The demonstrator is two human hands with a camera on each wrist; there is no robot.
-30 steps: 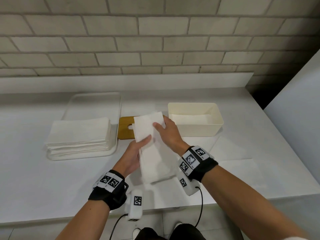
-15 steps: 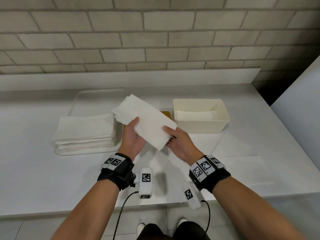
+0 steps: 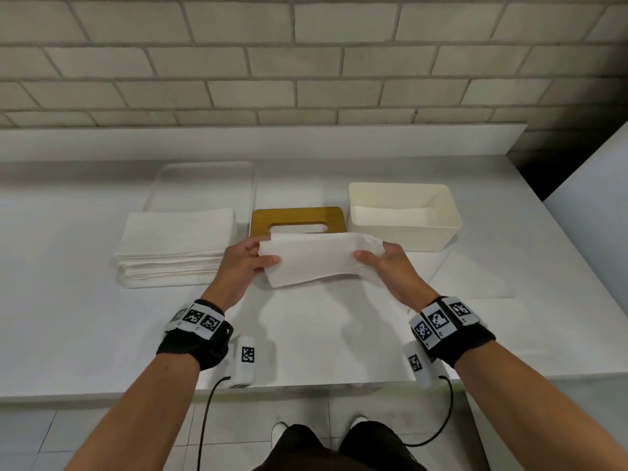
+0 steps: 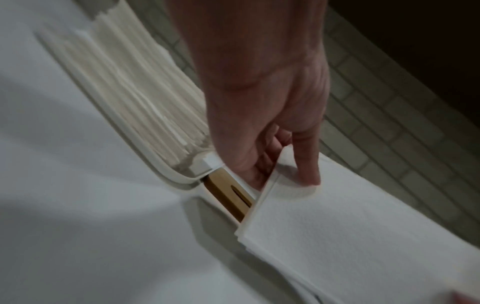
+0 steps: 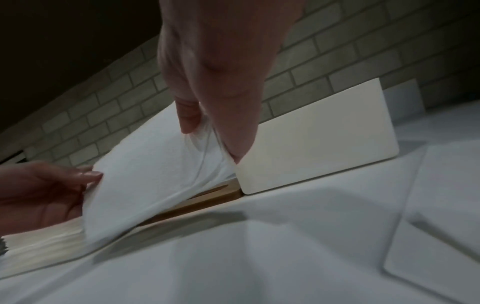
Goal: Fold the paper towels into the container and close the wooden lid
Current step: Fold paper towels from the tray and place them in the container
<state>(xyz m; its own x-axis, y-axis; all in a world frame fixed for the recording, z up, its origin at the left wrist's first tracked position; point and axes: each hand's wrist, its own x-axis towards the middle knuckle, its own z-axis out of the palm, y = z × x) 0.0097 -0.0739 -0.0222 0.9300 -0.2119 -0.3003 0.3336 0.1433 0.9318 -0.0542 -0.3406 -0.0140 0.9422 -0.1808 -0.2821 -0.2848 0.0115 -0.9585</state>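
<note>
Left hand [image 3: 245, 263] pinches the left end of a folded white paper towel [image 3: 314, 258], thumb on top, fingers curled underneath. Right hand [image 3: 387, 266] pinches the right end the same way; the paper bunches and creases slightly at that grip. Towel held level between both hands, lifted above the white counter [image 3: 68, 300], long side running left to right. In the left wrist view the towel's layered edge shows several plies, thumb [image 4: 306, 160] pressed down on the top face.

Just behind the towel: flat rectangular wooden lid [image 3: 299, 217] with a long slot cut through its middle, lying flat on the counter. The towel's far edge overlaps the lid's near edge from this angle.

Right of the lid, close beside it: cream rectangular plastic container [image 3: 404, 232], open at the top, white paper lying flat in its bottom.

Left of the lid: thick stack of white paper towels [image 3: 176, 246] on a shallow clear plastic tray [image 3: 200, 178], tray's back half bare.

Both wrists carry black bands with printed square markers. Grey brick wall [image 3: 306, 62] behind the counter.
</note>
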